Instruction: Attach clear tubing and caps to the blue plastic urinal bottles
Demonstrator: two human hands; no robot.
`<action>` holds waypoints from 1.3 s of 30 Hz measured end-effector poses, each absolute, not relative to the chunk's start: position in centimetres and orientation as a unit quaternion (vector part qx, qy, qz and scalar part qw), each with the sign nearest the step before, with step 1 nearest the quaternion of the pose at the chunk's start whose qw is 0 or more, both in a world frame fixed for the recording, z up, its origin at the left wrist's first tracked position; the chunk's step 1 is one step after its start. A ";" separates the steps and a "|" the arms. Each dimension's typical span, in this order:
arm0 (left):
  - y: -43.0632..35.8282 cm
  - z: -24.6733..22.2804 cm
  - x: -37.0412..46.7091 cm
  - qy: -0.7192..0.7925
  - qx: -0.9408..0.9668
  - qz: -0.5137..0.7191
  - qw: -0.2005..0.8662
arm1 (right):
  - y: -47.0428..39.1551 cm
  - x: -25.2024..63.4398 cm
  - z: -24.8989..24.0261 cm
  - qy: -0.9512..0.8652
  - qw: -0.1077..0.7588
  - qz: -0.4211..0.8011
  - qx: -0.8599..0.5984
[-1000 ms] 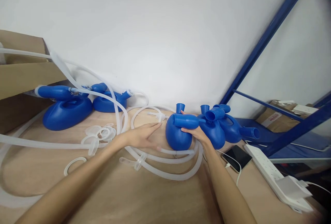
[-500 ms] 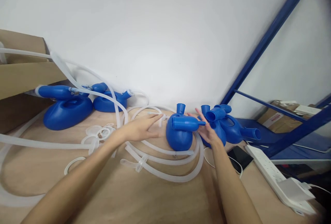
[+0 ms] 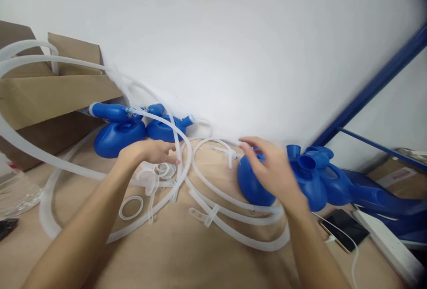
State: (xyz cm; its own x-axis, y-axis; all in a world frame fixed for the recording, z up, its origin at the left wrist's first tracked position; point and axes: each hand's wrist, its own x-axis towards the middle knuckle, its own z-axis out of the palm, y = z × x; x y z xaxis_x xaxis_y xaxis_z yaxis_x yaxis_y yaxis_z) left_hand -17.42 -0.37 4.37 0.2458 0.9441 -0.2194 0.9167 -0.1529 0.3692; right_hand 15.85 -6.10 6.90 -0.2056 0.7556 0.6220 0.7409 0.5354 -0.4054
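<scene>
My left hand [image 3: 150,152] hovers with fingers stretched out above the translucent caps and rings [image 3: 162,171], holding nothing. My right hand [image 3: 268,162] is in front of a blue plastic urinal bottle [image 3: 253,184] and hides its upper part. The thumb and fingers of that hand are apart, and nothing shows between them. Whether it touches the bottle I cannot tell. Translucent tubing [image 3: 247,238] curves in loops across the wooden table [image 3: 187,262], with a strap clip [image 3: 210,215] on one loop. Beyond my left hand are further blue bottles [image 3: 118,138] against the wall.
More blue bottles [image 3: 312,186] crowd together at the right, beside a blue metal frame [image 3: 370,86]. A phone [image 3: 345,229] with a white cable and a white power strip [image 3: 390,244] lie near it. Cardboard boxes [image 3: 63,98] stand at left; a clear plastic bag [image 3: 22,193] lies below.
The view has turned left. My left hand has drawn away leftward from the middle blue bottle to the loose caps and rings. My right hand has shifted from that bottle's right side to in front of it.
</scene>
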 end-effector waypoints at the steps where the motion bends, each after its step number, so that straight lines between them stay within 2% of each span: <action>1: -0.2 4.5 -17.9 0.616 0.752 0.015 0.233 | -3.9 13.8 6.1 -0.789 0.375 0.011 -0.487; 7: -0.2 6.2 -21.6 0.659 0.714 -0.006 0.238 | 11.8 4.4 3.1 -0.804 0.190 -0.038 -0.563; 11: -0.8 6.7 -22.6 0.665 0.719 0.015 0.203 | 19.0 0.3 2.3 -0.827 0.131 -0.036 -0.545; 15: -2.0 7.4 -22.3 0.644 0.732 0.057 0.217 | 22.3 -1.2 1.4 -0.850 0.090 -0.033 -0.518; 21: -3.1 8.1 -22.2 0.637 0.734 0.097 0.213 | 22.1 0.5 2.4 -0.863 0.114 -0.071 -0.488; 31: -2.7 8.2 -20.0 0.622 0.756 0.044 0.201 | 18.0 6.3 11.2 -0.835 0.158 -0.213 -0.482; 36: -0.2 4.9 -15.6 0.564 0.793 0.079 0.216 | 14.6 5.0 13.4 -0.825 0.149 -0.251 -0.484; 39: 1.9 1.7 -13.7 0.580 0.759 0.178 0.237 | 13.5 3.8 13.6 -0.821 0.141 -0.258 -0.489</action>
State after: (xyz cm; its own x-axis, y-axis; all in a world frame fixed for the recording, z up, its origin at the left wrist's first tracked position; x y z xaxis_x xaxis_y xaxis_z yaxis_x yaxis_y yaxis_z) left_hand -13.75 1.89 1.66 0.2651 0.9642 -0.0057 0.7956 -0.2154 0.5662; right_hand 3.80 13.53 13.63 -0.4810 0.7308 0.4843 0.8765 0.3882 0.2847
